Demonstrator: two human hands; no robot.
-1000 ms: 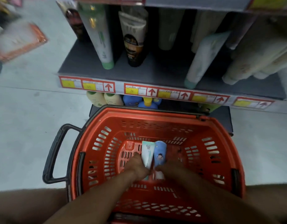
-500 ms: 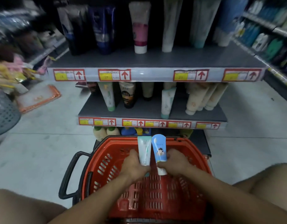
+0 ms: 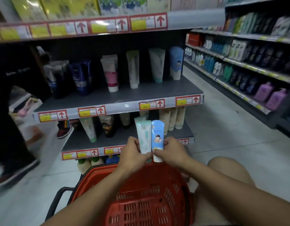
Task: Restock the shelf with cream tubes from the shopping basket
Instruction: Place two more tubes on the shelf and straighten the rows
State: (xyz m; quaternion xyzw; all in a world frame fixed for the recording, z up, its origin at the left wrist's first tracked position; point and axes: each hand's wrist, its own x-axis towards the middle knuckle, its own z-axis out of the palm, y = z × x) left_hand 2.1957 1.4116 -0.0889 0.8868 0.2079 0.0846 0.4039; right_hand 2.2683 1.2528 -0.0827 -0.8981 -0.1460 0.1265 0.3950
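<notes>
At the far left a person's dark trouser leg (image 3: 8,136) and shoe stand on the floor beside the shelf unit. The middle shelf (image 3: 118,95) carries upright tubes from its left end to its right: dark blue ones, a white and pink one, pale green ones, and a blue tube (image 3: 175,62) at the right end. The lower shelf (image 3: 85,142) holds more tubes toward its back. In front of that shelf's front edge the left hand (image 3: 133,154) grips the pale green tube (image 3: 144,137), fingers curled round its lower part. Touching it on the right, the light blue tube (image 3: 157,137) is held upright by the right hand (image 3: 171,152), fingers pinching its cap end. Both tubes are raised above the far rim of the red basket (image 3: 150,201), which sits on the floor below the forearms. The aisle shelving (image 3: 255,66) on the right holds bottles.
</notes>
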